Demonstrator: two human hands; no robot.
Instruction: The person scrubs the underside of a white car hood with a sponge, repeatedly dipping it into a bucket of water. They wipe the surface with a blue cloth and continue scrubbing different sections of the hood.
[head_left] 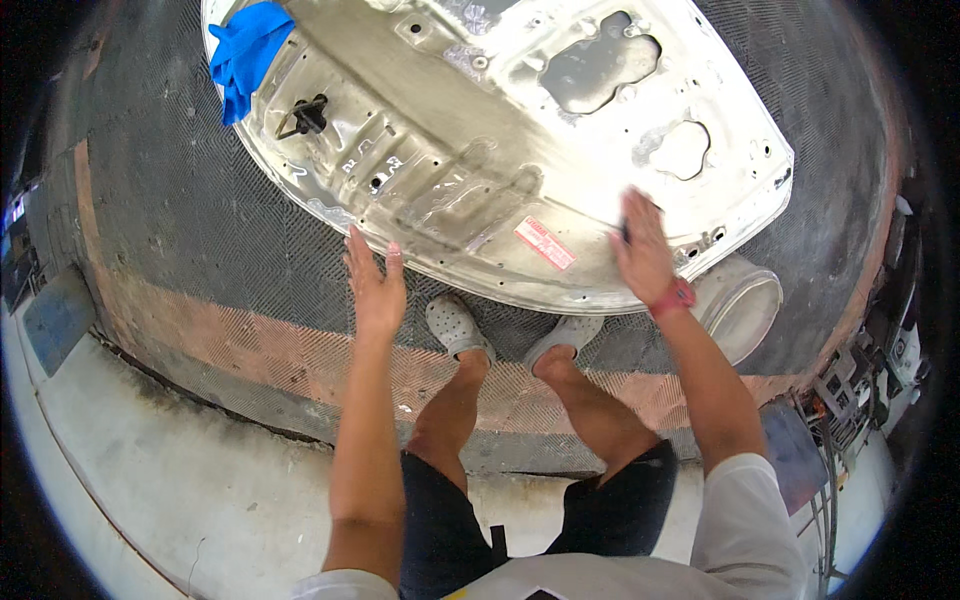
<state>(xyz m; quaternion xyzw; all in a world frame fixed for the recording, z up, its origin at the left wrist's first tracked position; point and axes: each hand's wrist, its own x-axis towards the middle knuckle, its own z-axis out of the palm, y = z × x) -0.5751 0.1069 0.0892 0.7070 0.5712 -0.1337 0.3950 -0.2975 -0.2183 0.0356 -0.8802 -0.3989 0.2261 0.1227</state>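
A bare metal car door panel (590, 200) lies in front of me, its inner side up, with ribs, holes and large cutouts. My left hand (378, 292) is open just off its near edge, fingers pointing away and thumb apart, holding nothing. My right hand (648, 258), with a red wristband (672, 298), is over the panel's near right part. Dark edges show beside its fingers, as of a small dark thing under them; its kind is hidden. A red-and-white label (545, 243) is stuck on the panel left of this hand.
A blue cloth (248, 55) hangs over the panel's far left edge, near a black fitting (310, 115). A pale round container (745, 310) stands under the right corner. Dark ribbed matting (170, 200) covers the floor. My feet in grey clogs (460, 325) are close to the near edge.
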